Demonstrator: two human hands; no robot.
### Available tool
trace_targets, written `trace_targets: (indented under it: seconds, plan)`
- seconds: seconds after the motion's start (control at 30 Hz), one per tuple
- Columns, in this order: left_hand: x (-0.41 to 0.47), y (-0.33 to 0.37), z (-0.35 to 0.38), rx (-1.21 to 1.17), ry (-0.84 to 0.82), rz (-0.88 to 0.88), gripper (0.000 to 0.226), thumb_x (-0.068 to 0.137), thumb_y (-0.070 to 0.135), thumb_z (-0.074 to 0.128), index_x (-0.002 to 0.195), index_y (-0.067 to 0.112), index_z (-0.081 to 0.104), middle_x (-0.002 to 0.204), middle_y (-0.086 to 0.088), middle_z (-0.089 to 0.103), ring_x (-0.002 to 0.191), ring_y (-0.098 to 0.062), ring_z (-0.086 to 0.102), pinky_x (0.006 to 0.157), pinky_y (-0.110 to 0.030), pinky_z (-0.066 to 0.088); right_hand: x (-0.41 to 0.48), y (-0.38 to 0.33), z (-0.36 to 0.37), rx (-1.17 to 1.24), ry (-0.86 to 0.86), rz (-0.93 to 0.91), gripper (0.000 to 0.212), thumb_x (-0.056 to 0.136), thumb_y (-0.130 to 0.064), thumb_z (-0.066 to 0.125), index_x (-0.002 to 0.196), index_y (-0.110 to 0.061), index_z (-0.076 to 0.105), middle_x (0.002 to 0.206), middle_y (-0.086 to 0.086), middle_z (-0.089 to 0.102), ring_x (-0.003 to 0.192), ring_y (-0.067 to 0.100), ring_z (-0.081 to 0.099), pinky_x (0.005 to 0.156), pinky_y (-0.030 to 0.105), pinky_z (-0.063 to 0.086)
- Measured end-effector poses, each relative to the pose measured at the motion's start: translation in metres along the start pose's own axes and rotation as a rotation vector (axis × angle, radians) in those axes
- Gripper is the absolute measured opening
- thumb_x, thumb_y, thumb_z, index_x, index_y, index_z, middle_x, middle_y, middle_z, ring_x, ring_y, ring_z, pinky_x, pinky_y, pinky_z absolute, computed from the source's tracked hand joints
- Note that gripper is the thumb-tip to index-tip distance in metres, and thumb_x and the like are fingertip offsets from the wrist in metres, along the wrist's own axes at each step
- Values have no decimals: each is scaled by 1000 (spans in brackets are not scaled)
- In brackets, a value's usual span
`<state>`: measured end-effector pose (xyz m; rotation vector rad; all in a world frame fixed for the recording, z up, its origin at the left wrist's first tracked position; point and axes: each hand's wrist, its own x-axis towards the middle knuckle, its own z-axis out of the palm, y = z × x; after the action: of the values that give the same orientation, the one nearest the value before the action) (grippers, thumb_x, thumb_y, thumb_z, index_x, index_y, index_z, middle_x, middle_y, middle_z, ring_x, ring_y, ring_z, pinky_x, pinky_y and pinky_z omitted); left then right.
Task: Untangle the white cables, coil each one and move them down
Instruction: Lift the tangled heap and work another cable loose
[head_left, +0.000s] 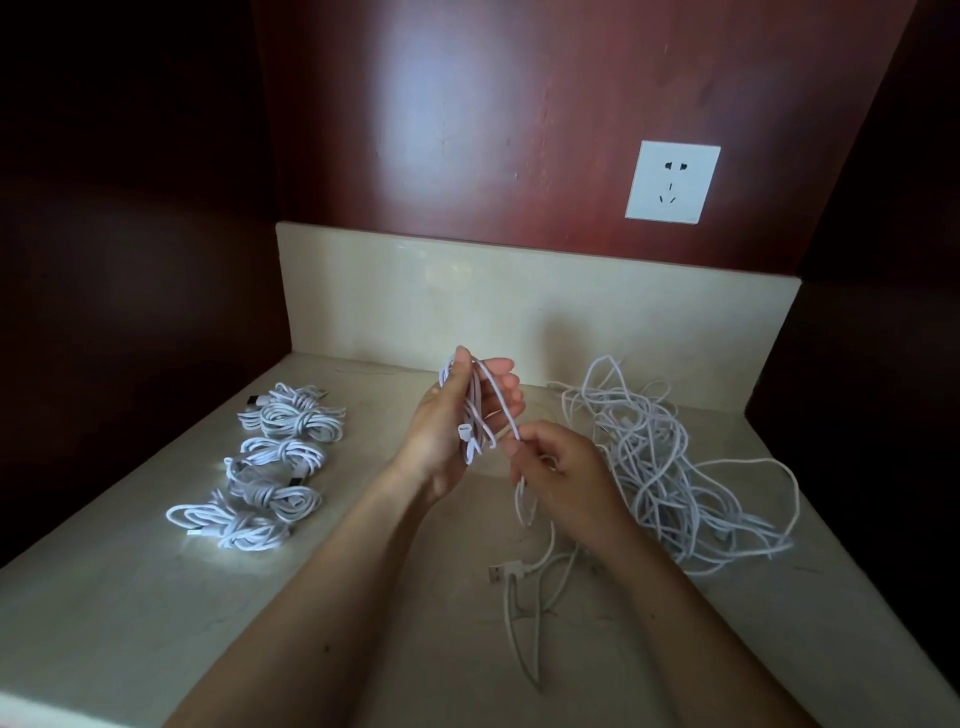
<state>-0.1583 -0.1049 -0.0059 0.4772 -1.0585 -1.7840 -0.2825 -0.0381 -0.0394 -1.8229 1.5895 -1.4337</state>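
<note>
Between the hands (439, 434) (561, 467) loops a white cable (475, 410).

Pale stone counter (130, 597): coiled cables (275, 488) at left, tangled heap (654, 457) at right, loose cable end (524, 569) between, nearer front.

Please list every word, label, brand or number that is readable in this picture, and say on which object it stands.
No readable text anywhere in the picture.
On the socket: only slots, no brand or marking visible.
On the USB plug: too small to show any marking.
On the connector of the cable held by the left hand: plain white, no print visible.
</note>
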Motion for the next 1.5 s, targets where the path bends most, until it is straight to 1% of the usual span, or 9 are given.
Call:
trace_targets:
  seconds: [0.2,0.4,0.57,0.7,0.8,0.97,1.2,1.37,1.5]
  plan:
    - [6,6,-8,-180,181,115,43,105,44,27,73,19,41,48,8,27,36,-6,25,37,-16,28,-3,7,-1,-276,-234,25,13,77,-25,72,72,-13,70,73,1,66,68,10,59,70,33,49]
    - [10,2,-21,365,483,365,43,105,34,34,65,18,39,49,2,34,40,-13,31,39,-20,31,1,-1,-6,-142,-155,-42,17,60,-36,59,64,-20,63,77,3,61,70,10,55,67,25,43]
    - [2,-5,-26,969,157,164,45,104,36,38,68,11,51,53,3,57,36,-5,47,44,-20,39,3,-1,-6,-37,0,-28,5,66,-15,60,63,-17,63,72,-5,59,69,8,56,66,19,41]
    - [-4,0,-20,1016,-217,-232,50,102,42,41,67,12,60,52,5,59,42,-7,47,48,-19,40,5,1,-13,79,123,144,6,69,-10,59,68,-11,65,62,-15,58,59,1,52,58,16,41]
    - [-4,1,-20,748,-360,-335,37,93,43,58,72,13,57,54,-1,50,44,-10,42,42,-19,34,4,-1,-15,127,128,210,9,73,-3,64,71,-12,66,54,-14,55,52,3,48,51,17,39]
    - [-2,5,-19,402,-241,-259,24,79,30,74,68,23,54,51,8,29,47,-6,29,42,-17,17,0,-7,-20,413,31,270,31,74,-35,72,80,-5,68,59,7,52,53,23,46,46,28,36]
    - [5,3,-20,218,44,-142,16,94,23,58,90,15,71,47,8,26,42,-5,28,38,-16,18,-2,-10,-13,509,-119,320,11,87,-2,63,91,-9,69,53,10,53,47,24,50,43,25,40]
    - [4,-1,-20,631,170,-28,20,96,16,52,81,15,66,49,7,38,45,-8,33,38,-16,30,-2,-21,-15,623,-289,336,15,94,6,50,102,-3,60,58,9,57,53,23,60,47,29,51]
    - [-2,-4,-17,936,-47,-64,23,92,21,60,70,16,57,56,3,38,47,-7,33,41,-16,40,2,-27,-29,1059,-117,269,20,89,-5,58,108,-2,64,69,9,65,73,23,71,59,29,59]
